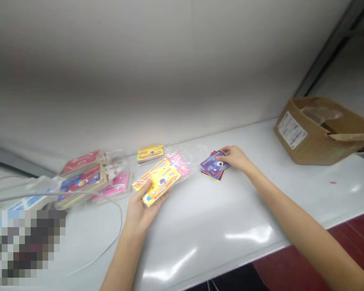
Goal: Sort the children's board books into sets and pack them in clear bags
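Observation:
My left hand [144, 202] is closed around a yellow card pack [162, 182] in a clear plastic sleeve, lifted over the white table. A pink card [180, 165] shows past the far end of the yellow one. To the right, my right hand [235, 157] pinches the edge of a purple card [215, 163]. That card lies on a small fanned stack, where red and yellow edges stick out underneath. Behind the left hand sits a stack of yellow cards [150, 152].
Several bagged card packs [81, 178] are heaped at the left, near a pale cable [119, 210]. An open cardboard box [315, 137] with clear plastic inside stands at the right back. A wall runs behind the white table [200, 226].

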A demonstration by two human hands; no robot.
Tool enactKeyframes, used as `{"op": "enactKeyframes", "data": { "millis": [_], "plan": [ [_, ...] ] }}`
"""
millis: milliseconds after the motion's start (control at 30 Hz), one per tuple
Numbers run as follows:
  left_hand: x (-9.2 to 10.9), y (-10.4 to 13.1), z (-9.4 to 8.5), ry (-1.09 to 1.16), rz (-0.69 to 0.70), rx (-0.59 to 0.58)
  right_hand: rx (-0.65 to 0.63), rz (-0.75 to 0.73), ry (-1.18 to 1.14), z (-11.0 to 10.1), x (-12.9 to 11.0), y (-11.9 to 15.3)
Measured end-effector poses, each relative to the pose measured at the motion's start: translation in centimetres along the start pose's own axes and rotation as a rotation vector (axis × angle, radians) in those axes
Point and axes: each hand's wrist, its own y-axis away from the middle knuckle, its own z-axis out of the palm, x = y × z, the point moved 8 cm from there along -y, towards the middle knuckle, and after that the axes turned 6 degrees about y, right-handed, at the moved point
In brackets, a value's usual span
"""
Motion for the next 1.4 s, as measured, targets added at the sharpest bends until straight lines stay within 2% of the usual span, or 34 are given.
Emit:
{"op": "enactKeyframes", "data": {
  "millis": [100,267,400,633,800,1167,1400],
  "plan": [
    [0.1,0.1,0.1,0.008,0.005,0.003,0.037,0.043,-0.106,-0.7,0.0,0.1],
    [-0.2,0.0,0.0,-0.006,-0.012,-0.007,-0.001,0.113,-0.588,-1.6,-0.4,0.4],
    [-0.6,-0.1,0.1,-0.030,-0.035,-0.048,-0.030,0.130,-0.781,-1.4,-1.7,0.9],
    [-1.3,-0.1,0.4,-0.033,-0.100,-0.092,-0.018,0.051,-0.763,0.5,-4.3,2.3],
    [-1.6,-0.1,0.5,-0.032,-0.129,-0.087,-0.090,0.061,-0.830,1.8,-4.9,2.9],
    [-1.4,-0.1,0.4,-0.026,-0.104,-0.068,0.066,0.104,-0.919,0.5,-4.0,2.7],
    [-1.5,0.0,0.5,-0.021,-0.121,-0.076,-0.086,0.108,-0.896,2.3,-5.2,3.5]
  ]
}}
